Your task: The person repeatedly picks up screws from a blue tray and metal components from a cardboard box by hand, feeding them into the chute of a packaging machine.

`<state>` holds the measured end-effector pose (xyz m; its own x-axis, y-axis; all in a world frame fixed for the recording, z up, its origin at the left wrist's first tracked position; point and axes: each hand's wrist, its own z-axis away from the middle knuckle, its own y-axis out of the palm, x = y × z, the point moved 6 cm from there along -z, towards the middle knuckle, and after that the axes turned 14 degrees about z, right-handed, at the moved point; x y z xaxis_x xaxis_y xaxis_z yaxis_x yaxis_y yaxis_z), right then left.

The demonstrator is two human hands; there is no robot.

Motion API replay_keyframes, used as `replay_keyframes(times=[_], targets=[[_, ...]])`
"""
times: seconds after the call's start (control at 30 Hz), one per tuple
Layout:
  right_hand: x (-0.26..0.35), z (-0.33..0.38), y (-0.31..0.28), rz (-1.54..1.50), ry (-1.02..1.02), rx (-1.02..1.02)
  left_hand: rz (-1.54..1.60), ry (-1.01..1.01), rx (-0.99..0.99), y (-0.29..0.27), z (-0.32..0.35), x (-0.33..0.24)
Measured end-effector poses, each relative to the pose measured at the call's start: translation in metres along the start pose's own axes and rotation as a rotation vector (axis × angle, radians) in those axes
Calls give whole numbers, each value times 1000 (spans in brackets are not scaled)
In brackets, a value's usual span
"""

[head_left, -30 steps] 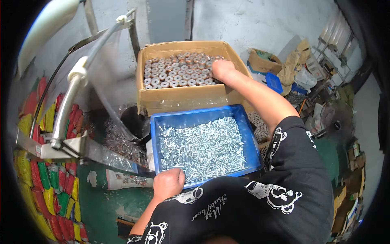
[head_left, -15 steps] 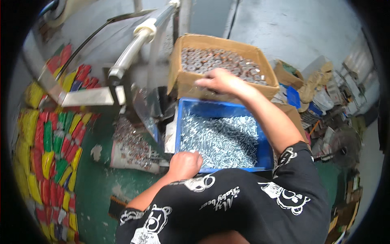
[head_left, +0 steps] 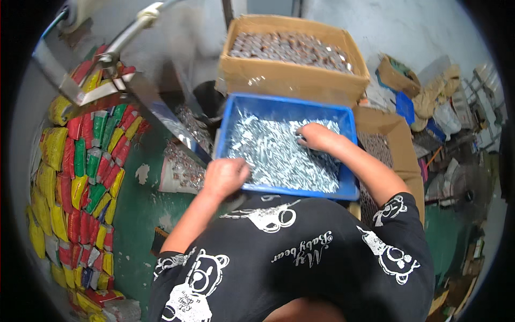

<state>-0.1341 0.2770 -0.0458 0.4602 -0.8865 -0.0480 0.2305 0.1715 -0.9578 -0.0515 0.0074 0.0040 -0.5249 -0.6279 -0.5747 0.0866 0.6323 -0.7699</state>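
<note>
A blue plastic bin (head_left: pixel 292 104) full of small shiny metal pins (head_left: pixel 273 155) stands in front of me. Over its right half, my right hand (head_left: pixel 320 138) has its bent fingertips down at the pins; whether a pin is between them is hidden. My left hand (head_left: pixel 226 176) rests at the bin's near left corner, fingers curled in, and what they hold, if anything, does not show. Beyond the bin, a cardboard box (head_left: pixel 289 75) holds many small round dark parts (head_left: pixel 289 51) with coppery spots.
Left of the bin stands a machine frame with a metal arm (head_left: pixel 161 110). Under it lie loose small parts (head_left: pixel 185 166). A second open carton (head_left: pixel 389 129) sits right of the bin. Stacked red, yellow and green bags (head_left: pixel 80 177) line the left floor.
My right hand has come back from the cardboard box down to the pins in the blue bin. My left hand stays by the bin's near left corner. The view has shifted.
</note>
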Motion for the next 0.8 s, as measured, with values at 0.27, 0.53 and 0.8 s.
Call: replay_keyframes(times=[0.27, 0.53, 0.8], targets=[[-3, 33, 38, 147, -94, -252, -45, -35, 4, 3, -10, -12], [-42, 18, 40, -244, 20, -249, -65, -51, -2, 5, -8, -20], [-36, 24, 14, -176, -13, -421, -36, -65, -16, 3, -5, -16]])
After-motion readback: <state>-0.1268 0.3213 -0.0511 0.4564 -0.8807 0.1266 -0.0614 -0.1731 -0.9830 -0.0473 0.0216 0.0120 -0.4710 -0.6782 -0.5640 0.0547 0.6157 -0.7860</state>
